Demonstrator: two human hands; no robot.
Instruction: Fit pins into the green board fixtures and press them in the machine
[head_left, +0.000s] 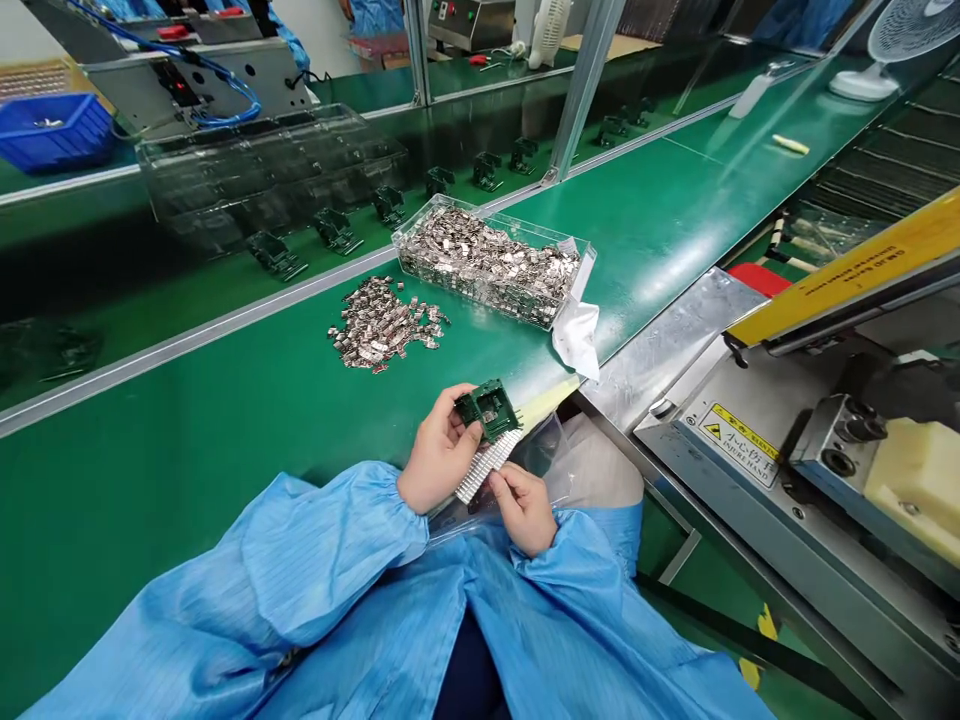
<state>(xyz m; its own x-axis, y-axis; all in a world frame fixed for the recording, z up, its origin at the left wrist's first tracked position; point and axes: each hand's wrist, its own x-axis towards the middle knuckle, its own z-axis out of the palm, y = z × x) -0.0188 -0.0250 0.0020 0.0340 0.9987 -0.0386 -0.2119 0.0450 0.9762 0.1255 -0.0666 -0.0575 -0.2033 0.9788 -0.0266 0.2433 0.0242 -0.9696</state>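
My left hand (439, 458) is closed on a dark green plastic housing (489, 412), square and hollow, with thin pins at its side. Just below the housing lies a strip of small white stickers (484, 470) on pale yellow backing, over my lap. The thumb and forefinger of my right hand (526, 512) pinch at the strip's lower edge; whether a single sticker is between them is too small to tell. Ahead on the green bench (300, 410) are a loose pile of small metal clips (382, 325) and a clear plastic box (480, 292) heaped with more.
Several similar dark housings (336, 232) stand in a row beyond the metal rail. White tissue (577, 340) hangs at the box's near corner. At right is a machine with a yellow hand-injury warning label (739, 445). A fan (870, 82) stands far right.
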